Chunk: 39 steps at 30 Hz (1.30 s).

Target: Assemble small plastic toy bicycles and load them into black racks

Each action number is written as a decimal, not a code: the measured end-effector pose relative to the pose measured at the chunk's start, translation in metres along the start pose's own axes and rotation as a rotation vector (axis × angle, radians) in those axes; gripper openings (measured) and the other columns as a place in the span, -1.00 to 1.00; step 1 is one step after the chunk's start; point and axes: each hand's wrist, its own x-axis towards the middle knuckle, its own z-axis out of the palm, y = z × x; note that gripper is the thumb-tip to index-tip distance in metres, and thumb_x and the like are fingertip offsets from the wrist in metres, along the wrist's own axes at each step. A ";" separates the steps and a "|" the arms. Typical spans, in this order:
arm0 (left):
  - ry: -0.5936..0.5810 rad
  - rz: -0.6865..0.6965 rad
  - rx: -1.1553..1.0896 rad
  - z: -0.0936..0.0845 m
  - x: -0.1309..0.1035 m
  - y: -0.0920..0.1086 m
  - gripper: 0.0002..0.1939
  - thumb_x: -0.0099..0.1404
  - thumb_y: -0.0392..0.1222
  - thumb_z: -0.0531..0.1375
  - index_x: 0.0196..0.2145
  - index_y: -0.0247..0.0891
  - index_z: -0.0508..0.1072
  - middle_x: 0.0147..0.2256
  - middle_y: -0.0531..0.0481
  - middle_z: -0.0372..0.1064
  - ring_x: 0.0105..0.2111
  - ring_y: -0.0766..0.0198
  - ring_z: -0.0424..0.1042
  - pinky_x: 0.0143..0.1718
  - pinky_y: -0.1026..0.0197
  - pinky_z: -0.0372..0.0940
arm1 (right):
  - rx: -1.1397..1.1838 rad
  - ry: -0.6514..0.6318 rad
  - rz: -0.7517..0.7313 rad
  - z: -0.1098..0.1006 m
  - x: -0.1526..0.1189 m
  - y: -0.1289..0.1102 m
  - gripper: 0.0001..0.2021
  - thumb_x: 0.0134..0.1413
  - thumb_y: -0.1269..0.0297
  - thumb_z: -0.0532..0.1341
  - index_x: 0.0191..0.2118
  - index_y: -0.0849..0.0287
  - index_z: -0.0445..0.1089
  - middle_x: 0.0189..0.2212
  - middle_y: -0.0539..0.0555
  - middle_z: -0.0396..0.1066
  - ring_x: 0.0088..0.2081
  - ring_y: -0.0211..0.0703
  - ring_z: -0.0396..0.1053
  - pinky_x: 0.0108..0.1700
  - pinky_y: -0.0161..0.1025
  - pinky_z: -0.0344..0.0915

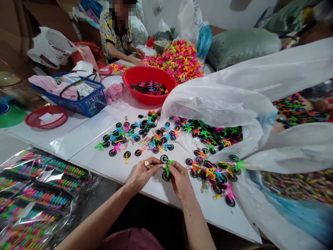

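Near the table's front edge, both of my hands meet around a small toy bicycle with a green frame and black spoked wheels [165, 176]. My right hand [181, 180] is closed on its green frame, thumb and fingers pinched together. Closed too is my left hand [142, 174], gripping a small patterned tube [147, 165] whose pale end sticks out past the fingers. The tube's other end reaches toward the bicycle; my fingers partly hide where they meet. Beyond my hands lies a loose pile of bright toy bicycles [119, 137] and tubes, and another pile [212, 172] is at right.
A red basin [149, 101] with more toy parts stands ahead, left of a translucent bag [215, 100] spilling bicycles. Patterned tubes [296, 187] fill a bag at right. Packed toys [39, 194] lie lower left, near a blue basket [91, 104]. Another person [114, 41] works across the table.
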 end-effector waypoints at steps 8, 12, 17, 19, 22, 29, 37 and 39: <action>0.154 0.169 0.309 0.013 -0.012 -0.002 -0.84 0.21 -0.13 0.14 -0.38 -0.26 0.45 -0.34 -0.02 0.38 -0.30 0.25 0.33 -0.23 0.26 0.18 | -0.400 0.173 -0.216 0.009 -0.005 0.004 -0.79 -0.05 0.16 0.20 -0.53 0.15 0.23 -0.65 -0.11 0.15 -0.58 -0.33 0.07 -0.54 -0.37 0.05; 0.192 0.077 0.299 0.025 -0.009 -0.003 -0.80 0.22 -0.08 0.11 -0.34 -0.24 0.45 -0.39 0.00 0.39 -0.38 0.26 0.32 -0.31 0.26 0.19 | -0.599 0.155 -0.280 0.000 -0.007 -0.009 -0.77 0.03 0.15 0.11 -0.53 0.14 0.24 -0.65 -0.08 0.18 -0.56 -0.29 0.12 -0.52 -0.34 0.08; 0.097 0.004 0.185 0.010 0.010 0.009 -0.74 0.18 -0.04 0.15 -0.27 -0.28 0.44 -0.36 -0.01 0.35 -0.40 0.30 0.29 -0.33 0.26 0.19 | -1.203 0.347 -0.395 -0.091 -0.021 -0.103 -0.71 0.01 0.02 0.11 -0.42 0.14 0.40 -0.57 0.02 0.34 -0.53 -0.15 0.24 -0.47 -0.24 0.14; 0.149 -0.078 0.091 0.004 0.014 0.007 -0.71 0.13 -0.04 0.20 -0.28 -0.30 0.42 -0.41 0.00 0.32 -0.41 0.31 0.28 -0.35 0.26 0.18 | -1.551 0.656 -0.502 -0.114 -0.012 -0.136 -0.72 0.00 0.07 0.13 -0.31 0.17 0.44 -0.43 0.14 0.39 -0.42 -0.02 0.29 -0.39 -0.15 0.17; 0.093 -0.199 -0.082 0.008 0.015 0.000 -0.64 0.05 -0.06 0.26 -0.25 -0.35 0.41 -0.49 0.04 0.28 -0.48 0.35 0.23 -0.46 0.30 0.10 | -1.802 0.614 -0.695 -0.100 0.036 -0.141 -0.74 0.04 0.38 0.08 -0.15 0.21 0.41 -0.20 0.24 0.37 -0.18 0.04 0.28 -0.21 -0.12 0.19; 0.074 -0.234 -0.312 0.000 0.022 0.015 -0.62 0.07 -0.02 0.27 -0.23 -0.31 0.39 -0.34 0.00 0.32 -0.43 0.41 0.19 -0.46 0.33 0.04 | -1.836 -0.063 -0.708 -0.026 0.162 -0.086 -0.68 0.07 0.56 0.01 -0.13 0.18 0.38 -0.07 0.18 0.34 -0.03 -0.03 0.22 -0.07 -0.15 0.14; 0.036 -0.057 -0.265 -0.006 0.049 -0.004 -0.68 0.12 -0.04 0.25 -0.26 -0.35 0.45 -0.48 0.04 0.28 -0.52 0.44 0.13 -0.48 0.33 0.01 | -1.194 -0.022 -0.664 -0.029 0.083 -0.062 -0.75 0.19 0.30 -0.03 -0.35 0.18 0.36 -0.43 0.06 0.37 -0.40 -0.21 0.30 -0.32 -0.31 0.19; 0.013 -0.063 -0.278 -0.002 0.050 -0.010 -0.66 0.11 -0.03 0.25 -0.25 -0.36 0.46 -0.48 0.03 0.30 -0.53 0.44 0.14 -0.48 0.33 0.02 | -1.102 0.011 -0.561 -0.021 0.072 -0.040 -0.74 0.19 0.28 -0.05 -0.35 0.18 0.35 -0.47 0.05 0.39 -0.43 -0.21 0.32 -0.33 -0.31 0.20</action>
